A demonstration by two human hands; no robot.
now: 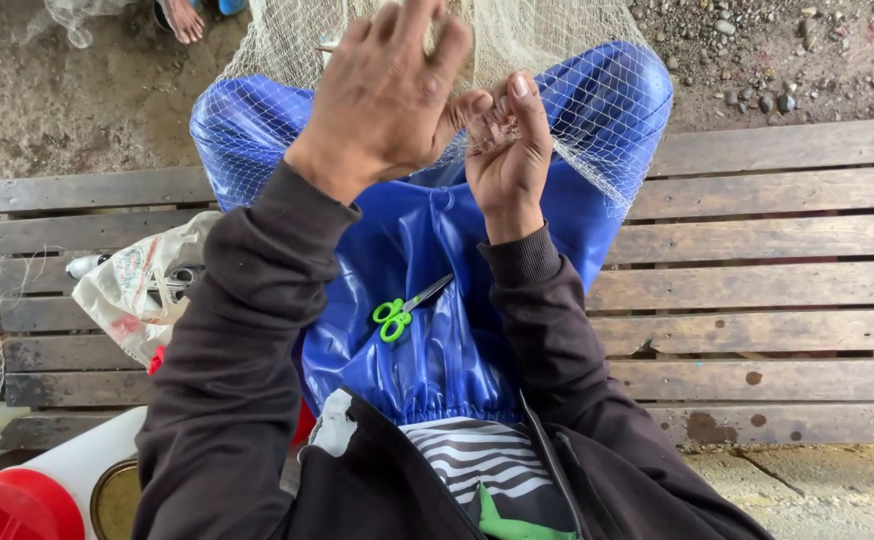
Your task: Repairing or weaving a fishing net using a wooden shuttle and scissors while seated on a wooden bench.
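Observation:
A pale fishing net (597,110) is draped over my knees, which are covered by shiny blue waterproof trousers (427,240). My left hand (382,95) is raised over the net with its fingers spread, back of the hand toward me. My right hand (507,150) is beside it, fingers curled and pinching strands of the net mesh. The thumb of my left hand touches the right hand's fingers. A pair of small scissors with green handles (402,312) lies on my lap, below both hands.
I sit on a weathered wooden slatted bench (757,280). A crumpled plastic bag (132,290) lies on the bench at my left. A white container with a red lid (17,505) stands at bottom left. Another person's bare foot (185,20) shows on the gravel ground at top.

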